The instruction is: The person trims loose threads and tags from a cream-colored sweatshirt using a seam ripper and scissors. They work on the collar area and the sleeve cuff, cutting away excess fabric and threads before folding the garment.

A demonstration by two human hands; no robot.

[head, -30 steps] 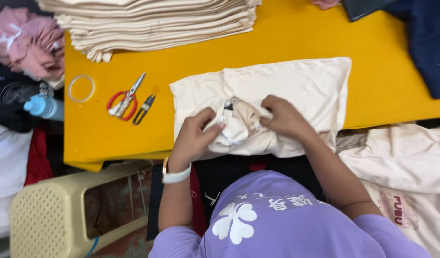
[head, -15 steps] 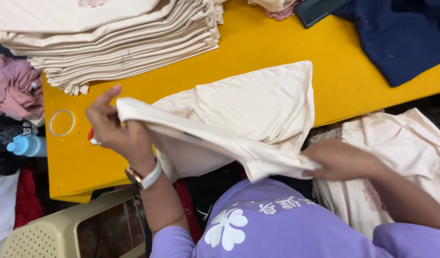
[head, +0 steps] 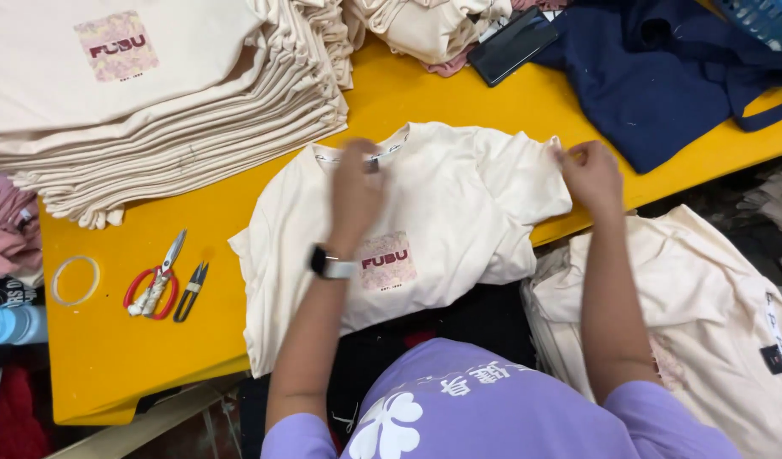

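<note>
A cream T-shirt (head: 459, 212) with a small pink printed square on its chest lies face up on the yellow table (head: 136, 365), its lower part hanging over the near edge. My left hand (head: 357, 187), with a watch on the wrist, rests on the shirt just below the collar. My right hand (head: 588, 170) pinches the shirt's right sleeve edge near the table's rim.
A tall stack of folded cream shirts (head: 153, 110) fills the far left. Red-handled scissors (head: 157, 280), black thread snips (head: 191, 291) and a tape roll (head: 75, 280) lie at the left. A dark blue garment (head: 680, 76) and a black phone (head: 514, 44) sit at the far right. More cream shirts (head: 705, 323) lie below the table's right side.
The shirt, held up and stretched between both hands half a second ago, now lies spread flat on the table with its print facing up. Both hands have moved forward onto it.
</note>
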